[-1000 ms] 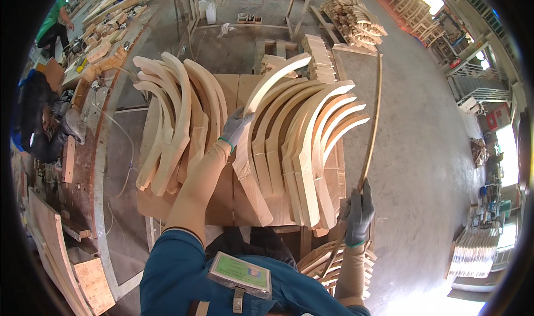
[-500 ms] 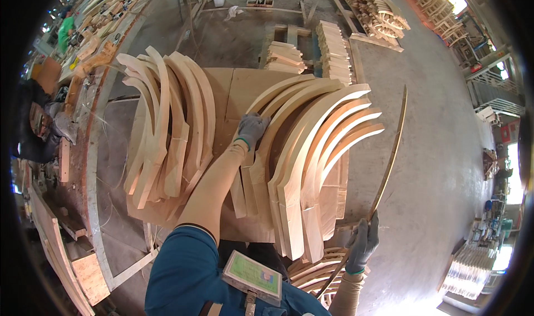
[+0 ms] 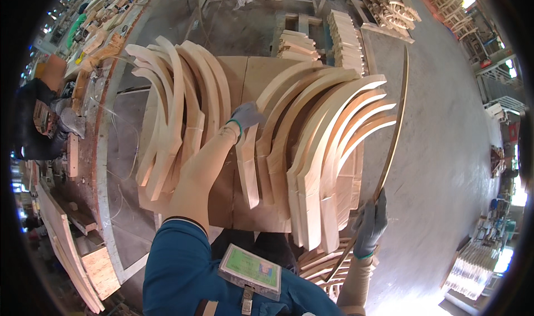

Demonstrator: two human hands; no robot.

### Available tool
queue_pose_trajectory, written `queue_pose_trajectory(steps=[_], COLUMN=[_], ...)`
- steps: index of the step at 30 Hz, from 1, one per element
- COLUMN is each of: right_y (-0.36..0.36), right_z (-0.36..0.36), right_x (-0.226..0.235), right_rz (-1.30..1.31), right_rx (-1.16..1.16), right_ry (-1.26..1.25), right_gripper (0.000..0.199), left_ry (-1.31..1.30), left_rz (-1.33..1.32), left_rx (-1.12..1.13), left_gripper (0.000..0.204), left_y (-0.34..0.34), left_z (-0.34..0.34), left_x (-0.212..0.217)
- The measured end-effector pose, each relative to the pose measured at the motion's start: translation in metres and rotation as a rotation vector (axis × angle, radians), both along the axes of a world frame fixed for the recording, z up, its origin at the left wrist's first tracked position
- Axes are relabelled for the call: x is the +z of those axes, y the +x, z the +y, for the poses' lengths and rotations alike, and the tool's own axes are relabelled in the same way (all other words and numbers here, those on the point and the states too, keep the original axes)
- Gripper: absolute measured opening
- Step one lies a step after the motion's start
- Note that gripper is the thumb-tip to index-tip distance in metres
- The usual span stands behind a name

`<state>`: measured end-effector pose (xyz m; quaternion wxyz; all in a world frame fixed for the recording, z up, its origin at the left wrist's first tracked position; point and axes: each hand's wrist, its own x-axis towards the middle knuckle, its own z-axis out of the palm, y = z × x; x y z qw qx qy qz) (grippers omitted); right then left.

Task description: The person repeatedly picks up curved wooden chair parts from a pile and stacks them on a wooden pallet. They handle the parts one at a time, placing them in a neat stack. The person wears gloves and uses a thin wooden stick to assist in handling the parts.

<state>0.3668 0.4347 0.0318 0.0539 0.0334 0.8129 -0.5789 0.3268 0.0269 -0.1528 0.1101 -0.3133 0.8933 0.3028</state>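
My left hand (image 3: 247, 116), in a grey glove, is closed round the leftmost curved wooden piece (image 3: 248, 182) of the right-hand group. That piece stands a little apart from its neighbours at the lower end. Beside it, several more curved wooden pieces (image 3: 318, 166) stand on edge, close together. Low on the right, my gloved right hand (image 3: 371, 227) grips a long, thin, bowed strip (image 3: 396, 132). The strip rises past the right-hand group and its lower end runs down behind my hand toward my body. Another group of curved pieces (image 3: 192, 93) stands left of my left arm.
Brown cardboard (image 3: 236, 74) lies under both groups. More curved pieces (image 3: 317, 266) are stacked low, near my body. Beyond the cardboard are stacked short wooden parts (image 3: 345, 41). A long bench (image 3: 103, 143) runs along the left, with a dark-clothed figure (image 3: 41, 116) beside it.
My left hand has shifted left, and a gap has opened between the leftmost piece's lower end and its neighbours. My right hand still holds the strip, which stands more upright. The view has shifted slightly.
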Motion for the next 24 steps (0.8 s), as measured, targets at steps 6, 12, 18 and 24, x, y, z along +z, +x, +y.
queue_pose_trajectory(steps=[6,12,18,24], right_y=[0.023,0.035,0.059,0.095], right_z=[-0.054,-0.127,-0.172,-0.179], right_x=[0.021,0.039,0.045,0.047], right_rz=[0.101,0.080,0.105,0.139], right_rx=[0.119,0.153,0.205,0.223], right_ry=[-0.063,-0.276,-0.355,-0.271], right_gripper=[0.044,0.047,0.047,0.050], left_ry=[0.696,1.053,1.115,1.075], left_rz=[0.346,0.632,0.740,0.741], left_rx=[0.282,0.349,0.366,0.367], left_gripper=[0.036,0.033,0.019,0.012], left_y=[0.042,0.096,0.150,0.193], left_z=[-0.024,-0.023,-0.035,-0.024], left_x=[0.069,0.144,0.171,0.205])
